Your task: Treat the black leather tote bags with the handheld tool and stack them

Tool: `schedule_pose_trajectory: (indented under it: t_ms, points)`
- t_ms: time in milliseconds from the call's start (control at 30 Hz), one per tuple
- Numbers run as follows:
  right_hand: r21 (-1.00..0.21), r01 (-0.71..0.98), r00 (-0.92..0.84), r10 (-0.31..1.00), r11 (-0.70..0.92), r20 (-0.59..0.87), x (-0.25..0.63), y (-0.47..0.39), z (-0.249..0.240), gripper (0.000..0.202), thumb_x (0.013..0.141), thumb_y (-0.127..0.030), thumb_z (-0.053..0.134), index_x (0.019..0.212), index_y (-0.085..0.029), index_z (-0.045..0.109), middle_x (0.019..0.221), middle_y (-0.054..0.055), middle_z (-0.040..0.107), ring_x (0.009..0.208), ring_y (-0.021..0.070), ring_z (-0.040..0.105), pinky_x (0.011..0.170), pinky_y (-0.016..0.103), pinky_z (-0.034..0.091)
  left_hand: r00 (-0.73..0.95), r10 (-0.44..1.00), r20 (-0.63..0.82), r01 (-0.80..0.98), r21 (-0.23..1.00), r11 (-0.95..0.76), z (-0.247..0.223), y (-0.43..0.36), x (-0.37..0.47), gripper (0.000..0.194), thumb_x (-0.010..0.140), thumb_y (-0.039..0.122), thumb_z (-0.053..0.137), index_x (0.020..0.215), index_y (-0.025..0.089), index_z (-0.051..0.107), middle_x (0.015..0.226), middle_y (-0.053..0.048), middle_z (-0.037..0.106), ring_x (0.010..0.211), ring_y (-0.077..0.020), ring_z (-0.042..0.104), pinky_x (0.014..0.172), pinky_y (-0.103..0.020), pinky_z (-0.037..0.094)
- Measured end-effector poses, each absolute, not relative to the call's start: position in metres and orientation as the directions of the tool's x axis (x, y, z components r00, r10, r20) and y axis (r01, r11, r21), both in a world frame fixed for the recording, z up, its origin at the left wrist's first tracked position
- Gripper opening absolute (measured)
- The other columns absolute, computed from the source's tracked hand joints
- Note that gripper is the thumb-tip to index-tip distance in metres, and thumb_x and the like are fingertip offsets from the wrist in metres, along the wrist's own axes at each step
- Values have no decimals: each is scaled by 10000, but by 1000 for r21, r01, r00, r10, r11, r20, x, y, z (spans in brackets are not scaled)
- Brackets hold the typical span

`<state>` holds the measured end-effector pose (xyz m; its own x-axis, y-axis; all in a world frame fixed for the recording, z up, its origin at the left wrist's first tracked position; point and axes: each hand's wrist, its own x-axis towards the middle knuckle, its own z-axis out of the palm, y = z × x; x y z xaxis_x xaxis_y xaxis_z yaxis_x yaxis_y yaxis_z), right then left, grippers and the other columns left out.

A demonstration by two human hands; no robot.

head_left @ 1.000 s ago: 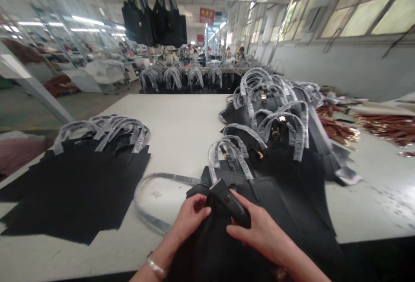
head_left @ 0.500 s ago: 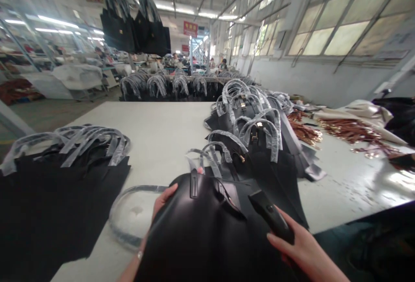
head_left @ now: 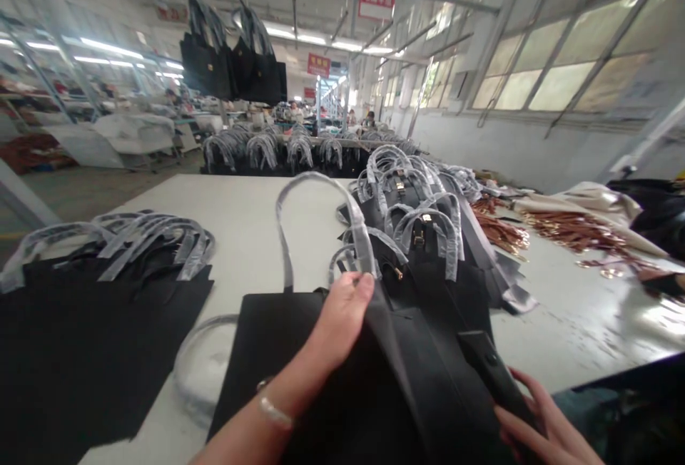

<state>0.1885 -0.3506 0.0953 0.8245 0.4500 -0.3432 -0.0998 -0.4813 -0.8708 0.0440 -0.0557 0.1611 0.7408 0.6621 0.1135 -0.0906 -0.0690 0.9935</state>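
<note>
Pinching the wrapped handle [head_left: 362, 244] near its lower end, my left hand [head_left: 345, 312] had thumb and fingers closed. Right hand [head_left: 543, 418]: fingers closed round one black handheld tool [head_left: 495, 369]. One black bag [head_left: 278, 351], before me at the white table [head_left: 251, 212], interior hidden. Left: bag pile [head_left: 101, 351]. Right: second pile [head_left: 433, 294], gold clasps. Beyond: hanging bags [head_left: 208, 69], contents unseen.

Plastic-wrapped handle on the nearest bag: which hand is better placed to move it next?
Left, I'd judge: the left hand is at the wrapped handle; the right hand is farther off, holding a black tool.
</note>
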Motion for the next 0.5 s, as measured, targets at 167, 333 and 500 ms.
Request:
schedule_pose_trajectory:
  t_ms: [167, 333, 500]
  points:
    - [-842, -83, 787, 483, -534, -384, 187, -344, 108, 933, 646, -610, 701, 1398, -167, 369, 1034, 98, 689, 802, 258, 673, 595, 297, 547, 895, 417, 160, 122, 811, -572, 71, -64, 56, 282, 904, 330, 515, 1068, 160, 669, 1291, -141, 552, 1279, -281, 445, 1095, -408, 313]
    - [-810, 30, 616, 649, -586, -447, 182, -322, 89, 798, 771, -482, 641, 1443, -147, 370, 683, -13, 644, 633, 183, 613, 524, 258, 482, 882, 445, 153, 273, 603, -749, 26, -62, 17, 230, 808, 208, 641, 1035, 175, 655, 1180, -102, 590, 1131, -264, 523, 1014, -414, 404]
    - [-769, 68, 440, 711, -636, -549, 174, -294, 89, 695, 824, -389, 607, 1445, -162, 393, 652, -35, 608, 580, 136, 586, 488, 217, 443, 836, 497, 233, 300, 564, -769, -10, -74, 7, 460, 789, 274, 691, 1205, 140, 549, 1314, -139, 513, 1246, -295, 438, 1085, -467, 354]
